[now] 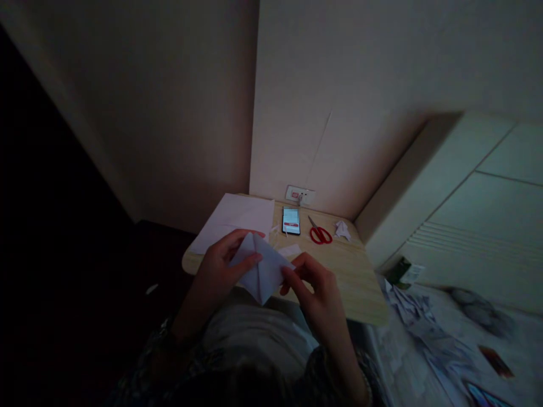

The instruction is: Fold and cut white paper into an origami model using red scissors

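A folded white sheet of paper (267,269), roughly diamond-shaped with a crease down its middle, is held up in front of the near edge of the small wooden table. My left hand (220,263) grips its left side, thumb on the front face and fingers behind. At the right corner my right hand (311,282) pinches the paper between thumb and fingers. Behind the folded paper lie a large white sheet (241,212) and some small paper scraps (290,250).
On the wooden table (356,277) are a lit phone (291,220), red-handled scissors (320,234) and a small folded paper piece (343,230). A wall socket (300,195) sits behind. To the right, a bed (407,362) carries crumpled cloth or paper (419,316).
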`<act>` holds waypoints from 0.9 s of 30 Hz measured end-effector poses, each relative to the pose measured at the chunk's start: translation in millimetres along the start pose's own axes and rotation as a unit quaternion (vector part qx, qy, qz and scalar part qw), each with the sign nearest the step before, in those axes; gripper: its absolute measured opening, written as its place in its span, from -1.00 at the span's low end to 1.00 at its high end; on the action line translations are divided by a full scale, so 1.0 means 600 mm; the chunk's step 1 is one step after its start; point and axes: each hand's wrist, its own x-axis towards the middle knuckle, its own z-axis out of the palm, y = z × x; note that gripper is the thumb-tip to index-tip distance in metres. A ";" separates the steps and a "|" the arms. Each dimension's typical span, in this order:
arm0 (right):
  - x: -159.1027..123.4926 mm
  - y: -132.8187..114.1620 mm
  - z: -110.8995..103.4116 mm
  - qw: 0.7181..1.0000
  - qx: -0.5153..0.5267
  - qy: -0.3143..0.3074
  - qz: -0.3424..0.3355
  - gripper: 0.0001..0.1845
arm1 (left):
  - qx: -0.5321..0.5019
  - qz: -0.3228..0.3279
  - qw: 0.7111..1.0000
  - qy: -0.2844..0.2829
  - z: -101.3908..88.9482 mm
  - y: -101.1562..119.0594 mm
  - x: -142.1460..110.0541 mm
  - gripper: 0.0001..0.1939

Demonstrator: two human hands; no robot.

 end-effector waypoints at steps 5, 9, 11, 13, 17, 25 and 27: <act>0.000 0.035 -0.002 0.994 -0.099 -0.053 -0.002 -0.80 | 0.058 0.013 0.998 0.006 0.003 -0.036 0.002 -0.75; -0.007 0.063 0.000 0.986 -0.150 -0.076 -0.003 -0.80 | 0.088 -0.002 0.996 0.002 0.006 -0.056 0.000 -0.83; -0.009 0.072 0.003 0.985 -0.148 -0.090 -0.006 -0.78 | 0.100 -0.008 0.995 0.013 0.005 -0.057 -0.002 -0.80; -0.008 0.077 0.008 0.986 -0.134 -0.101 -0.009 -0.77 | 0.110 -0.013 0.993 0.029 0.004 -0.053 -0.005 -0.74; 0.001 0.083 0.016 0.989 -0.117 -0.090 -0.027 -0.77 | 0.130 -0.013 0.990 0.060 0.004 -0.046 -0.006 -0.73; -0.006 0.091 0.006 0.985 -0.136 0.085 -0.071 -0.86 | 0.119 0.052 0.974 0.186 0.005 -0.052 -0.016 -0.89; -0.010 0.096 0.002 0.970 -0.164 0.139 -0.113 -0.86 | 0.120 0.031 0.978 0.166 0.009 -0.046 -0.023 -0.76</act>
